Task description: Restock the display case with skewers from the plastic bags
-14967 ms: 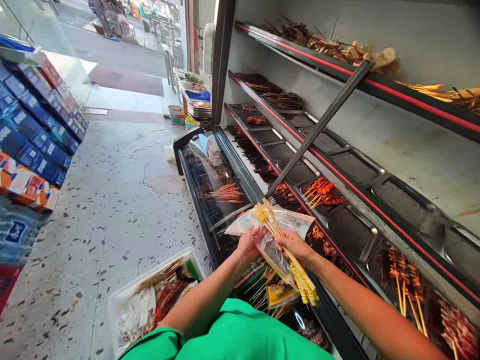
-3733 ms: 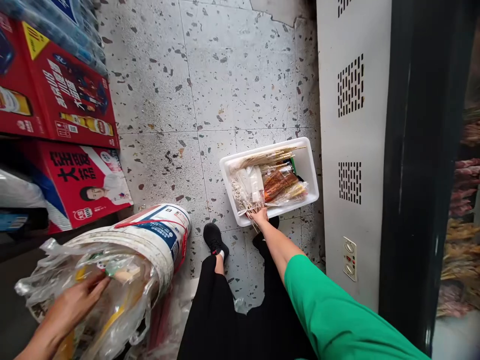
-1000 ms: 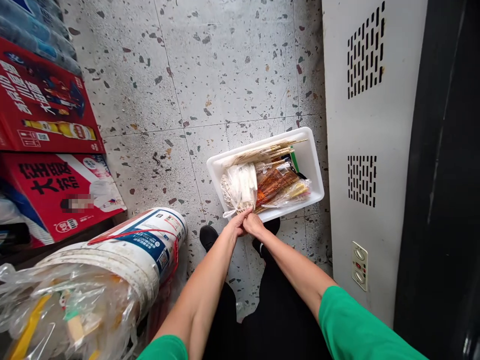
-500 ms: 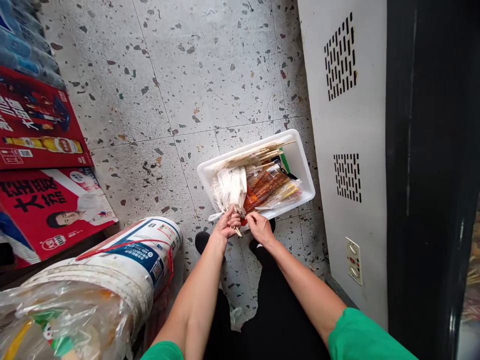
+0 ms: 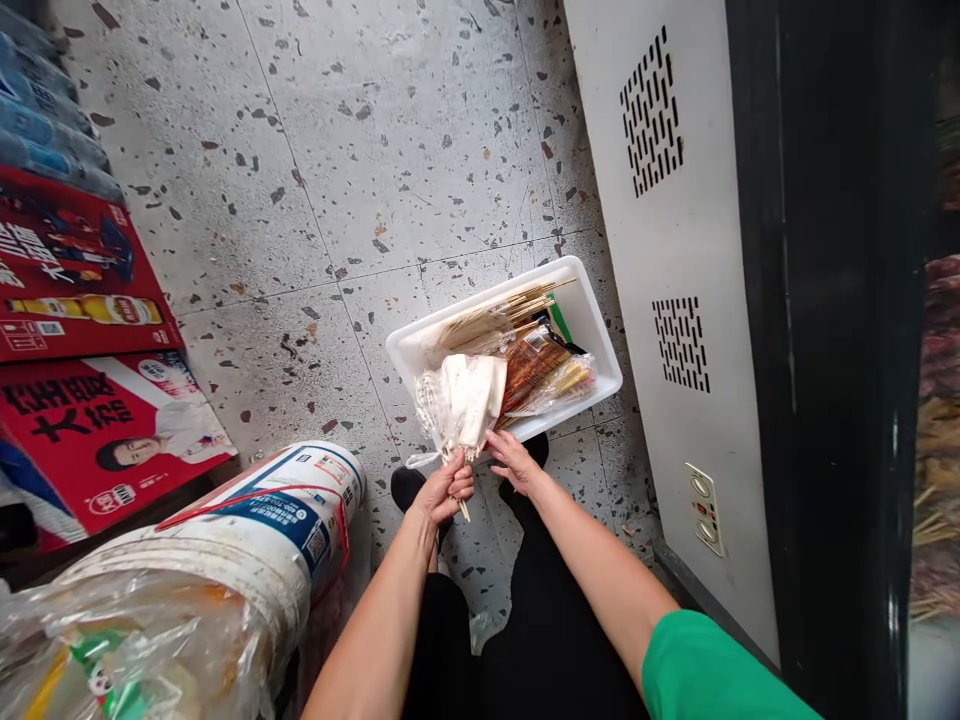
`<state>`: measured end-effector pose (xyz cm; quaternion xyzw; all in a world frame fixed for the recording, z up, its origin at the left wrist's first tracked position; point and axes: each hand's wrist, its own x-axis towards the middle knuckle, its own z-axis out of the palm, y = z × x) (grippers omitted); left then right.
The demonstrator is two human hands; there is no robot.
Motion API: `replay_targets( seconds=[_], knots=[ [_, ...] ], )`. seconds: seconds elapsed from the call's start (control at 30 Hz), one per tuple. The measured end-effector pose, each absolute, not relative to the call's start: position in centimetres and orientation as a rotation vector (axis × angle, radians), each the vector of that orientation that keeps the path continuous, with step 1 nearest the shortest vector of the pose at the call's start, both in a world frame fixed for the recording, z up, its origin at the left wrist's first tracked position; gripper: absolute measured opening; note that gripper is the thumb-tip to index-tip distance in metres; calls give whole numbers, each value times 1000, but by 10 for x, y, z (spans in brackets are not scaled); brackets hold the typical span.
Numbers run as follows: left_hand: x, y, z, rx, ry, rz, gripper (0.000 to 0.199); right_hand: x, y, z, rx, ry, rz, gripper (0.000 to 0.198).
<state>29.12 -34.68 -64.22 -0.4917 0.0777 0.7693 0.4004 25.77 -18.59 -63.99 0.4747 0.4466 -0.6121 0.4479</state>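
Note:
My left hand (image 5: pixel 448 484) is closed round the stick ends of a bunch of skewers with flat white pieces (image 5: pixel 472 395), which look like tofu skin. The bunch lies over the near left part of a white plastic bin (image 5: pixel 596 325). My right hand (image 5: pixel 514 460) is just right of the bunch at the bin's near rim, fingers apart and holding nothing; whether its fingertips touch the white pieces I cannot tell. Inside the bin are a clear plastic bag (image 5: pixel 431 400), a brown-orange food packet (image 5: pixel 532 365), a bag with yellow items (image 5: pixel 574 378) and loose bamboo skewers (image 5: pixel 525 303).
A grey cabinet (image 5: pixel 637 250) with vent slots stands on the right. At left are red cartons (image 5: pixel 112 430), bottled-water packs (image 5: pixel 45 120) and a large white bucket (image 5: pixel 300 500) lying towards me, with plastic bags (image 5: pixel 150 640) before it. Speckled tile floor (image 5: pixel 360 150) surrounds the bin.
My left hand has drawn the skewer bunch towards me and up out of the bin's corner. My right hand has opened from a pinch beside it. The view has shifted slightly.

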Motion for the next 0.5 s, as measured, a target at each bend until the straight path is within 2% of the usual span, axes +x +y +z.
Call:
replay_targets(
  seconds=[0.17, 0.33, 0.43, 0.5],
  knots=[
    [312, -346, -616, -1158, 342, 1893, 45, 258, -216, -637, 1221, 979, -1795, 56],
    [312, -351, -582, -1121, 485, 1830, 50, 268, -228, -614, 1201, 1166, -1840, 52],
    [301, -355, -568, -1130, 531, 1840, 51, 268, -216, -604, 1049, 974, -1957, 52],
    [291, -358, -564, -1127, 547, 1851, 51, 267, -199, -608, 1020, 805, -1981, 45]
  ],
)
